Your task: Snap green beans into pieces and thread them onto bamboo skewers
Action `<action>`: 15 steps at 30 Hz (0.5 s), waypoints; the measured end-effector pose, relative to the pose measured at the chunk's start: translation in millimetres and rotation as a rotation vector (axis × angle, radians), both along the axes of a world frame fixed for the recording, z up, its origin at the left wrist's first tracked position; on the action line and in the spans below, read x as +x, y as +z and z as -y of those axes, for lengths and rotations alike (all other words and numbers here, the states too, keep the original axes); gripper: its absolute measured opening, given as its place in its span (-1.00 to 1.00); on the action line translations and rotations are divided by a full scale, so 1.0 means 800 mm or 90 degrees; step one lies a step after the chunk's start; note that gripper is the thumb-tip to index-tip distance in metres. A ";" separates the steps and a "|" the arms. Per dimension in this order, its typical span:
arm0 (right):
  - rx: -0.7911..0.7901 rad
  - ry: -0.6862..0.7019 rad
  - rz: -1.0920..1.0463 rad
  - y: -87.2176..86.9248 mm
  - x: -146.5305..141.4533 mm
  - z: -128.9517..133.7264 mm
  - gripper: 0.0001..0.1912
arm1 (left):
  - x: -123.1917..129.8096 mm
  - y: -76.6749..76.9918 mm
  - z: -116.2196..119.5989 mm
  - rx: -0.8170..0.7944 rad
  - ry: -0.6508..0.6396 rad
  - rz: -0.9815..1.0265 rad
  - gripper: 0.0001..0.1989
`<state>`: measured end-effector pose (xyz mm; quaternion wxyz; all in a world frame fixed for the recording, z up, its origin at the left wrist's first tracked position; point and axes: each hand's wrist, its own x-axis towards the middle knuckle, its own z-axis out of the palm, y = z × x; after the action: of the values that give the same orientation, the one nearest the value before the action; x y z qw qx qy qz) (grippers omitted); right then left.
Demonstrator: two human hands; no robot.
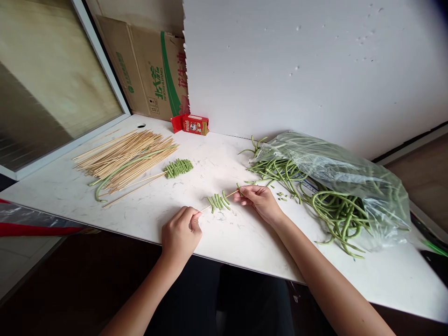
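My left hand (182,231) is closed around the lower end of a thin bamboo skewer (206,208). Several short pieces of green long bean (219,201) sit crosswise along the skewer. At its other end, my right hand (259,199) pinches a single long bean piece (239,189) against the skewer tip. Beyond my left hand lies a skewer packed with bean pieces (178,168). A heap of bare bamboo skewers (129,156) spreads to the left, with a whole long bean (121,172) lying across it. Right of my right hand are loose long beans (341,217), partly inside a clear plastic bag (381,186).
A small red box (196,125) stands by the wall, its flap open. Behind it is a cardboard carton (150,70). Small bean scraps (282,196) lie near my right hand. The white tabletop (234,252) ends just before my lap; a framed glass panel (59,70) borders its left side.
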<state>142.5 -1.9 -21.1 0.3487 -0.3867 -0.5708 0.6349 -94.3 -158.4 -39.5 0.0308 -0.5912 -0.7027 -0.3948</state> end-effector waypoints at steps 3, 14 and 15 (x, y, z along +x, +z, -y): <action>0.005 0.001 0.000 0.000 0.000 0.001 -0.66 | 0.000 0.000 0.000 0.001 0.001 -0.003 -0.82; 0.061 -0.004 0.025 0.003 -0.002 0.004 -0.66 | 0.000 0.000 0.001 0.003 -0.001 -0.007 -0.83; 0.066 -0.003 0.026 0.003 -0.002 0.004 -0.66 | 0.000 0.001 0.001 0.003 -0.001 -0.009 -0.83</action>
<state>141.1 -5.1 -18.4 0.3582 -0.3822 -0.6089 0.5957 -94.6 -159.3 -39.0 0.0365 -0.5940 -0.7014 -0.3922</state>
